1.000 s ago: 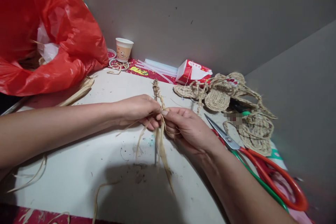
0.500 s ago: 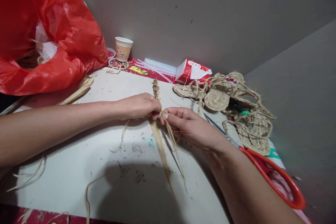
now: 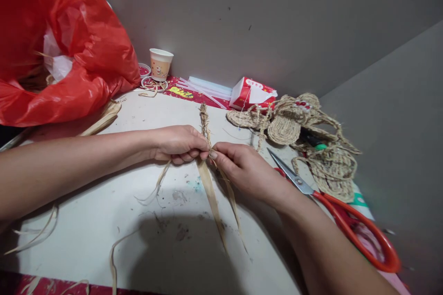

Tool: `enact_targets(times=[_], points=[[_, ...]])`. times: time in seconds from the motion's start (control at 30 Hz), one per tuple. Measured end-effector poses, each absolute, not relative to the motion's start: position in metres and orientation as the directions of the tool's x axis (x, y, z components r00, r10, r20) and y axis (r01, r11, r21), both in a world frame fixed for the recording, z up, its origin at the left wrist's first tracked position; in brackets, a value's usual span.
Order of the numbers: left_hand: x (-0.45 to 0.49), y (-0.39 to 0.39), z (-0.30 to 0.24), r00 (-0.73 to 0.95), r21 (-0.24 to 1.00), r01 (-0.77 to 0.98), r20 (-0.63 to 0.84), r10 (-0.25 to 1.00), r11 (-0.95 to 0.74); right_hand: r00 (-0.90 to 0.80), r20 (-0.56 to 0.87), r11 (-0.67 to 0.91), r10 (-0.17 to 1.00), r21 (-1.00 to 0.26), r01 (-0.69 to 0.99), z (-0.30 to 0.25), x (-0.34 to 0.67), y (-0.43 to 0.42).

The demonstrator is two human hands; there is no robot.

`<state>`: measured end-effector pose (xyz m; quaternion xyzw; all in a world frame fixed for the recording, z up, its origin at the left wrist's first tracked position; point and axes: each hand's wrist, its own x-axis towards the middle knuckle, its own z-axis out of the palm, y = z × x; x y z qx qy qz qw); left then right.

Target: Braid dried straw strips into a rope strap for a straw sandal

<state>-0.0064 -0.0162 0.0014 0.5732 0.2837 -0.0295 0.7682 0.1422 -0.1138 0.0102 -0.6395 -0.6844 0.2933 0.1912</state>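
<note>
Grey walls [image 3: 221, 23] close off the back and right of a white table [image 3: 83, 235]. Near its middle lies a braid [image 3: 204, 120], far end pointing away from the person and near end between the hands, probably so that both can work it from either side. The left hand [image 3: 183, 144] pinches the near end between thumb and curled fingers, likely to stop it slackening; thin strands [image 3: 161, 176] hang below. The right hand [image 3: 242, 166] meets it, thumb against forefinger in a narrow pinch on the fibre, though exactly which strand it grips I cannot tell. A wide strip [image 3: 209, 189] and a thinner strip [image 3: 232, 200] trail toward the person. The left forearm [image 3: 86, 161] comes in almost level; the right forearm [image 3: 321, 235] slants up from the lower right, wrist nearly straight. Scissors [image 3: 301, 184] lie just beside it, seemingly for easy reach, while a red bag [image 3: 104, 60], a cup [image 3: 161, 65], a box [image 3: 251, 96] and woven pieces [image 3: 284, 130] sit farther out, perhaps to spare the hands' working room
</note>
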Motion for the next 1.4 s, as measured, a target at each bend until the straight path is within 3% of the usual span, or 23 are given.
enact_targets(times=[0.1, 0.27, 0.47, 0.63, 0.8, 0.93, 1.03, 1.13, 1.27, 1.33, 1.4], points=[[-0.006, -0.022, 0.002, 0.836, 0.909, 0.345, -0.410, 0.364, 0.233, -0.096, -0.111, 0.018, 0.989, -0.556, 0.831, 0.012, 0.141, -0.115], [-0.004, -0.027, 0.000, 0.811, 0.931, 0.362, -0.343, 0.474, 0.055, -0.150, -0.143, 0.030, 0.978, -0.616, 0.787, 0.015, 0.148, -0.115], [-0.005, -0.024, -0.007, 0.853, 0.932, 0.314, -0.192, 0.485, -0.182, 0.023, -0.123, -0.098, 0.992, -0.652, 0.752, 0.013, 0.145, -0.115], [-0.007, -0.029, -0.007, 0.852, 0.946, 0.280, -0.166, 0.497, -0.164, 0.125, -0.135, -0.183, 0.983, -0.709, 0.681, 0.010, 0.127, -0.120], [-0.006, -0.032, -0.005, 0.823, 0.958, 0.255, -0.286, 0.491, 0.131, 0.188, 0.021, -0.150, 0.982, -0.516, 0.843, 0.003, 0.115, -0.126], [-0.005, -0.031, -0.002, 0.817, 0.907, 0.221, -0.373, 0.439, 0.358, 0.187, 0.082, -0.163, 0.979, -0.234, 0.958, 0.005, 0.109, -0.129], [-0.004, -0.032, -0.001, 0.809, 0.893, 0.213, -0.389, 0.441, 0.397, 0.134, 0.120, -0.133, 0.984, -0.014, 0.991, 0.005, 0.104, -0.131], [-0.004, -0.034, -0.003, 0.797, 0.902, 0.227, -0.390, 0.462, 0.368, 0.023, 0.134, -0.033, 0.991, 0.073, 0.997, -0.001, 0.100, -0.134], [-0.005, -0.036, -0.001, 0.783, 0.912, 0.242, -0.386, 0.489, 0.332, -0.152, 0.076, 0.150, 0.985, 0.028, 0.988, 0.001, 0.092, -0.143], [-0.007, -0.034, 0.002, 0.789, 0.918, 0.238, -0.372, 0.489, 0.316, -0.234, -0.029, 0.230, 0.972, -0.103, 0.968, 0.013, 0.092, -0.150], [-0.008, -0.031, 0.004, 0.805, 0.925, 0.217, -0.350, 0.478, 0.311, -0.292, -0.119, 0.242, 0.949, -0.320, 0.916, 0.030, 0.100, -0.154]])
